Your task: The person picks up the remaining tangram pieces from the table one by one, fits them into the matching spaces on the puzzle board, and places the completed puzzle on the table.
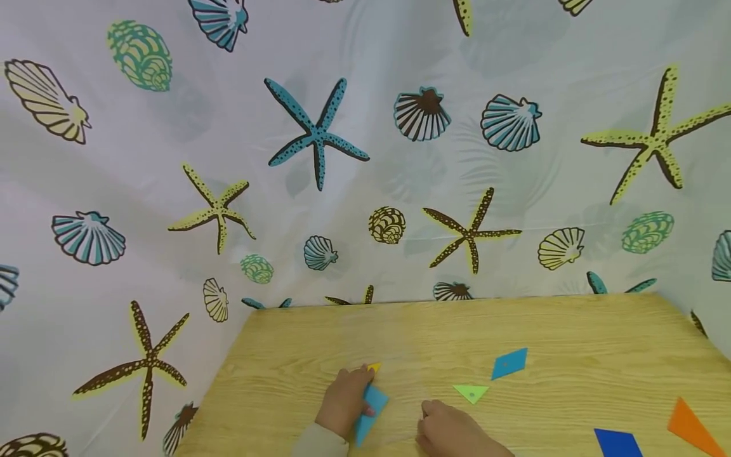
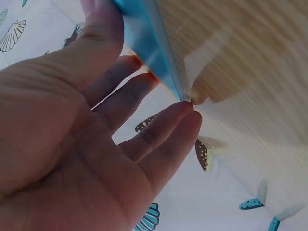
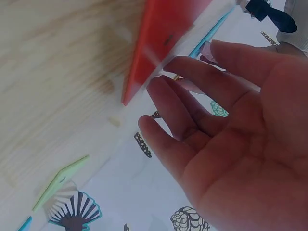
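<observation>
On the table's left half, my left hand (image 1: 344,401) touches a light blue triangle (image 1: 375,400), its thumb over the piece. Its fingertips reach a small yellow piece (image 1: 374,367), mostly covered. In the left wrist view, the thumb and fingers lie along the edge of the blue triangle (image 2: 151,48), fingers fairly straight. My right hand (image 1: 457,433) is low on the table, to the right of the left hand, fingers loosely bent. The right wrist view has a red piece (image 3: 161,43) just beyond those fingertips; the head view does not show it.
Right of my right hand lie a small green triangle (image 1: 471,393) and a blue parallelogram (image 1: 510,364). Nearer the front right are a dark blue piece (image 1: 618,443) and an orange piece (image 1: 693,426). A shell-and-starfish patterned cloth (image 1: 365,158) stands behind the wooden table (image 1: 297,336).
</observation>
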A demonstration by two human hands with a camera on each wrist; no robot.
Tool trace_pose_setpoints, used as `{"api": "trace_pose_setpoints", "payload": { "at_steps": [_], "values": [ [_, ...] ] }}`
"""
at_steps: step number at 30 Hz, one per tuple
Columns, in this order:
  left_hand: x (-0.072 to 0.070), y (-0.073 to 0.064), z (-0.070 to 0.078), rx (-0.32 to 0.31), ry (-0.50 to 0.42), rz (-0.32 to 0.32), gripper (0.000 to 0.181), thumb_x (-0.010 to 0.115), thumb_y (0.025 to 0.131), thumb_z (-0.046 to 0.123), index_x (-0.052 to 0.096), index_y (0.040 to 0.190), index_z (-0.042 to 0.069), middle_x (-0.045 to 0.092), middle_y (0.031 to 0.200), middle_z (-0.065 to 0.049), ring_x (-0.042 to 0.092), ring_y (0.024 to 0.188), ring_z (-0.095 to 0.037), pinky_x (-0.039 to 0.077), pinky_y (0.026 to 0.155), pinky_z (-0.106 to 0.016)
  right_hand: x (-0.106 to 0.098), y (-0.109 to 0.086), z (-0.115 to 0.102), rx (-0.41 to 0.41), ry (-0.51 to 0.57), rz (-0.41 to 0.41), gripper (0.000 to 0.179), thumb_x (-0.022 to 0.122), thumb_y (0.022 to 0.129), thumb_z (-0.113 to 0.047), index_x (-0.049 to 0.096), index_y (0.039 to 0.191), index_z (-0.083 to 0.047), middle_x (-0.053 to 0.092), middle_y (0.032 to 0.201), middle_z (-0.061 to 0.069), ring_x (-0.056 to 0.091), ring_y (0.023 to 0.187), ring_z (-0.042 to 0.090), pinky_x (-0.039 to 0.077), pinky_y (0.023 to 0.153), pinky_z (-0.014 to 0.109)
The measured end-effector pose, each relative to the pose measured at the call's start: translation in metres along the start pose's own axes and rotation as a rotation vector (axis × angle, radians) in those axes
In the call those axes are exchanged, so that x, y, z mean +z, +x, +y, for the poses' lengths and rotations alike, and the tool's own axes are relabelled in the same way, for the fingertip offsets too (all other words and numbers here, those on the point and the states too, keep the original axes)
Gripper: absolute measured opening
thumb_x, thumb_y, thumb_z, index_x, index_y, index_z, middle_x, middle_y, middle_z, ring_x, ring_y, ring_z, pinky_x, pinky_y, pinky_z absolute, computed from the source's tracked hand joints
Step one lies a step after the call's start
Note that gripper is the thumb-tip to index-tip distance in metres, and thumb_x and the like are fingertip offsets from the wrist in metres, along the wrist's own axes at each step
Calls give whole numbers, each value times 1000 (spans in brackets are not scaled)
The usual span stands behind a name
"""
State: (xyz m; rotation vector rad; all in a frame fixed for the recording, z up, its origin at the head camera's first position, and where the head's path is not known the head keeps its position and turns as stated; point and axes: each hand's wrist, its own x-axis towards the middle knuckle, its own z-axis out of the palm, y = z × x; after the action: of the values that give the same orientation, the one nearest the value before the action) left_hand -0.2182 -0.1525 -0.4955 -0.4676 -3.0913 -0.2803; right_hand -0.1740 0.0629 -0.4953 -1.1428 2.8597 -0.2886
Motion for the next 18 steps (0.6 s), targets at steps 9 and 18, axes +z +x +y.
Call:
{"api": "trace_pose_setpoints", "payload": {
  "at_steps": [9, 18],
  "values": [
    [3, 11, 29, 30, 44, -19, 75, 78, 52, 27, 61, 123, 12, 57, 128, -4, 57, 94, -26, 52, 73, -35, -6, -14, 0, 168, 2, -19, 28, 67, 83, -25, 64, 63, -5, 45, 64, -4, 42, 57, 8, 43, 52, 24],
    [5, 24, 54, 37, 118, -87, 78, 79, 51, 28, 59, 126, 18, 55, 130, 0, 57, 102, -27, 51, 77, -37, -12, -26, 6, 276, 56, -86, 24, 69, 82, -25, 65, 66, -8, 50, 64, -3, 51, 58, 10, 47, 54, 27]
  ]
}}
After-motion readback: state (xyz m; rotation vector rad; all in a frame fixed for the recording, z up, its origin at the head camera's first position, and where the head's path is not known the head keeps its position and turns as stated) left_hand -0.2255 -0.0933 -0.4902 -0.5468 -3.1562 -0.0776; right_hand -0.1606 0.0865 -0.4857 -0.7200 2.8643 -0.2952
